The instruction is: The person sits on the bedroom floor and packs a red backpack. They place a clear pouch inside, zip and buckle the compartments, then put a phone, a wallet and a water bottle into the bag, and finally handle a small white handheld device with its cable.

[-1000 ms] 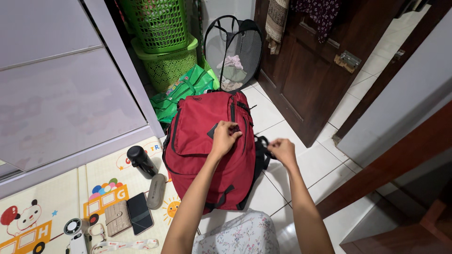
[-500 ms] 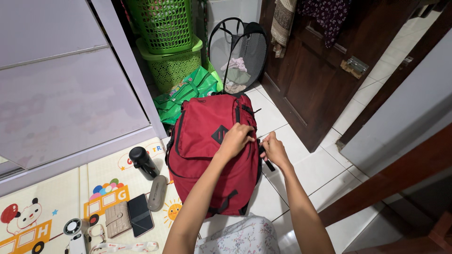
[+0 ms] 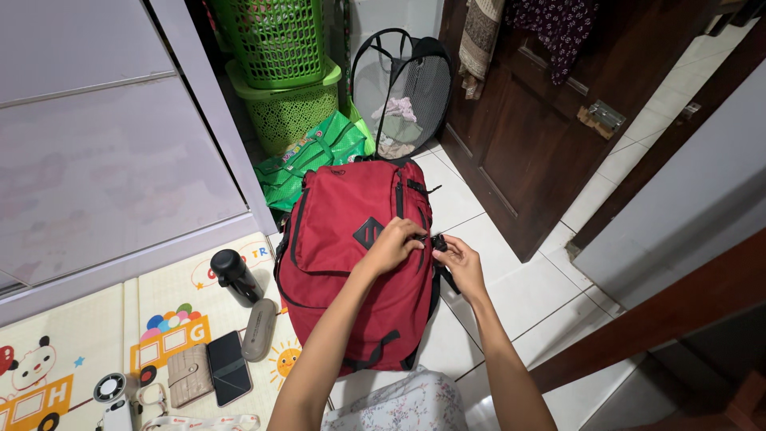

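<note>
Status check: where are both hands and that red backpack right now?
Left hand and right hand pinch a black buckle. Red backpack upright on floor. Nothing blocking.

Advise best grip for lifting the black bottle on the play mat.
Grip the black bottle around its body just under the rounded cap, coming from above on its left, mat side. It stands roughly upright and free of the grey case; the red backpack crowds its right.

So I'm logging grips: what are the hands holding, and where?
Both hands, left and right, pinch a black buckle at the red backpack's right side.
</note>
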